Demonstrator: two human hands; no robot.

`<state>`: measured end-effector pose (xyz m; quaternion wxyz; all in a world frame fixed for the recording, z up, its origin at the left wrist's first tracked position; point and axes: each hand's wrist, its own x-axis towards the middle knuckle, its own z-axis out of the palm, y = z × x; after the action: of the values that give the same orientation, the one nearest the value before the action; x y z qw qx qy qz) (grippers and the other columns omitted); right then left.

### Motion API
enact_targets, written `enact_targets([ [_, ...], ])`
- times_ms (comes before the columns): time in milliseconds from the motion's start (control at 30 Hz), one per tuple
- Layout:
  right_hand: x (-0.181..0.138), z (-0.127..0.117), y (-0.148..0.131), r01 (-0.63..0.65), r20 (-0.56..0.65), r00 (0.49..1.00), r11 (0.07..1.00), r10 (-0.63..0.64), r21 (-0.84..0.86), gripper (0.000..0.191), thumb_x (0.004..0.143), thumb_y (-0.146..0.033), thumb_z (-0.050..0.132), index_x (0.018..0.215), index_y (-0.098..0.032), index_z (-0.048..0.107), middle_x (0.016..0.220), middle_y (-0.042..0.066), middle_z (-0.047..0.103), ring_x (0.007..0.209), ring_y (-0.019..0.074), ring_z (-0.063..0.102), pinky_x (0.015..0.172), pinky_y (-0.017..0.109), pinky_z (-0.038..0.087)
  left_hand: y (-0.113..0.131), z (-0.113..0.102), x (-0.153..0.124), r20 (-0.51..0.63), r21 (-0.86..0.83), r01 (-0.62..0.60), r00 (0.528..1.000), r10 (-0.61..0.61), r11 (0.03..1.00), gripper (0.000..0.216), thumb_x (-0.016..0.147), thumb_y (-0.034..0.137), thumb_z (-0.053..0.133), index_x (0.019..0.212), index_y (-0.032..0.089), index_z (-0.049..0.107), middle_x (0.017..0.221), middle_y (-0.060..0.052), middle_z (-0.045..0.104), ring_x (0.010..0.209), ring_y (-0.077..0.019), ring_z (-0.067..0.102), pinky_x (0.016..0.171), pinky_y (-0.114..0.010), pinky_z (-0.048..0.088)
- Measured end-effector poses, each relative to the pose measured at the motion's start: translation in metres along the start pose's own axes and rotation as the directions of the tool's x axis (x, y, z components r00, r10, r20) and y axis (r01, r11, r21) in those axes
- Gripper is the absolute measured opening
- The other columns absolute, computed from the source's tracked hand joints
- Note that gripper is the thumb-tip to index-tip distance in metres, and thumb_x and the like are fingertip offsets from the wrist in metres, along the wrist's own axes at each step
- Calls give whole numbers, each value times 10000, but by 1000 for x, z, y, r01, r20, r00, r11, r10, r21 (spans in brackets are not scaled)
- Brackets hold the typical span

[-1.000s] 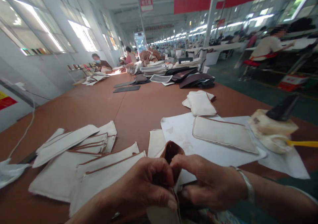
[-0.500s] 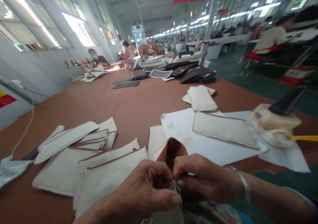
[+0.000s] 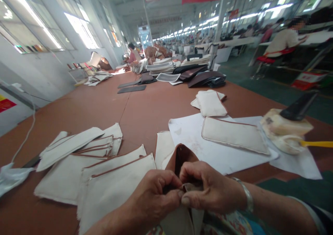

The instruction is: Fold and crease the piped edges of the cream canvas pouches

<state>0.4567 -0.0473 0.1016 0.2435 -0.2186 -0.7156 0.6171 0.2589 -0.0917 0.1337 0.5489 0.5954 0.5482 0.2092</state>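
My left hand (image 3: 153, 193) and my right hand (image 3: 214, 188) meet at the front edge of the table, thumbs and fingers pinching the seam of a cream fabric pouch (image 3: 177, 221). Brown lining (image 3: 183, 155) stands up in a fold behind the fingertips. The lower part of the pouch hangs toward my lap, and the exact pinch point is partly covered by the fingers. Left of my left hand lie several flat cream pouches (image 3: 117, 183) with brown edging. Another cream pouch (image 3: 234, 134) rests on white paper (image 3: 187, 134) beyond my right hand.
A stained pale container (image 3: 275, 124) with a black object (image 3: 299, 106) on top and a yellow stick (image 3: 316, 143) stands at the right. Two cream pouches (image 3: 212, 103) overlap farther back. Stacked dark and pale panels (image 3: 205, 77) lie at the table's far end. Other people sit beyond.
My thumbs have drawn together at the seam, and my right hand has turned, showing more of the cloth edge. At the far left, a person now holds up a pale piece.
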Motion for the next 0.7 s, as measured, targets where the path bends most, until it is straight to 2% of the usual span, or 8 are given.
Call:
enact_targets([
  [133, -1, 1, 2, -91, -35, 995, 993, 94, 80, 343, 845, -440, 676, 821, -115, 567, 720, -8, 499, 636, 95, 381, 545, 206, 311, -6, -1, -4, -133, 401, -235, 942, 310, 886, 142, 828, 213, 589, 733, 137, 663, 623, 1, 588, 556, -107, 498, 517, -203, 353],
  [267, 0, 1, 0, -123, -67, 989, 988, 129, 93, 361, 858, -457, 660, 832, -101, 614, 739, 13, 542, 675, 116, 430, 597, 225, 352, -11, -2, -8, 14, 828, -382, 745, 666, 410, 169, 871, 108, 517, 792, 158, 658, 687, -38, 656, 562, -148, 592, 537, -256, 392],
  [333, 1, 3, -1, -139, -76, 986, 985, 146, 98, 366, 853, -464, 664, 830, -101, 623, 741, 15, 550, 679, 119, 438, 604, 227, 357, -12, 1, -9, 123, 912, -367, 672, 730, 183, 185, 865, 71, 500, 814, 163, 652, 680, -42, 658, 559, -179, 612, 547, -296, 403],
  [400, 2, 4, -2, -170, -75, 981, 978, 180, 123, 371, 844, -466, 672, 830, -98, 623, 736, 16, 553, 670, 116, 434, 594, 225, 352, -14, 4, -9, 168, 933, -348, 642, 748, 89, 170, 852, 56, 505, 818, 164, 631, 671, -39, 647, 564, -196, 618, 556, -320, 413],
  [533, 1, 6, -1, -210, -68, 971, 956, 228, 203, 369, 829, -450, 691, 830, -91, 609, 735, 17, 553, 653, 104, 425, 584, 216, 345, -20, 9, -4, 118, 940, -323, 615, 780, 112, 190, 866, 67, 490, 747, 186, 576, 629, -24, 597, 517, -188, 568, 523, -322, 383],
  [600, 0, 5, 0, -189, -53, 978, 959, 204, 210, 357, 836, -440, 685, 831, -92, 603, 741, 16, 551, 653, 101, 423, 581, 211, 344, -22, 8, -2, 22, 924, -315, 609, 793, 216, 203, 870, 79, 473, 721, 187, 559, 615, -19, 573, 504, -178, 538, 510, -310, 360],
  [633, -1, 4, 0, -178, -47, 981, 966, 190, 188, 349, 846, -433, 677, 835, -92, 603, 743, 14, 547, 654, 100, 420, 574, 208, 340, -21, 7, -1, -41, 889, -329, 636, 771, 318, 199, 864, 84, 467, 715, 186, 552, 614, -13, 564, 506, -169, 528, 508, -297, 353],
  [700, -3, 2, -1, -165, -39, 985, 979, 171, 116, 327, 870, -417, 654, 852, -94, 609, 741, 9, 538, 651, 99, 412, 556, 202, 329, -18, 3, 0, -148, 714, -350, 771, 620, 606, 181, 837, 95, 459, 696, 184, 529, 607, 8, 537, 518, -141, 502, 507, -259, 344],
])
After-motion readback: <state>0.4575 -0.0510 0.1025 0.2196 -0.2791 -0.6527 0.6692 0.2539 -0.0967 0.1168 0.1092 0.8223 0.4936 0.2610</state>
